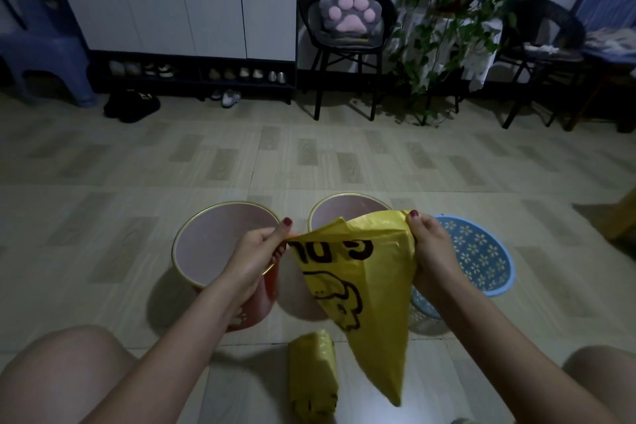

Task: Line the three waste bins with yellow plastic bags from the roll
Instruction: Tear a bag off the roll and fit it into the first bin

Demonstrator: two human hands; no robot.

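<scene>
A yellow plastic bag (371, 289) with black print hangs between my hands, its mouth edge stretched at the top and its tip pointing down. My left hand (256, 251) pinches the bag's left corner. My right hand (430, 244) pinches the right corner. Behind the bag stand three bins: a pink bin with a gold rim (213, 244) on the left, a second pink bin (347, 208) in the middle, partly hidden by the bag, and a blue perforated basket (481, 258) on the right. The yellow bag roll (313, 375) lies on the floor below.
My knees frame the bottom corners. Tiled floor stretches ahead to a white cabinet with shoes (192, 72), a black chair with a paw cushion (347, 14), a leafy plant (454, 3) and another chair (540, 45). A purple stool (44, 55) stands far left.
</scene>
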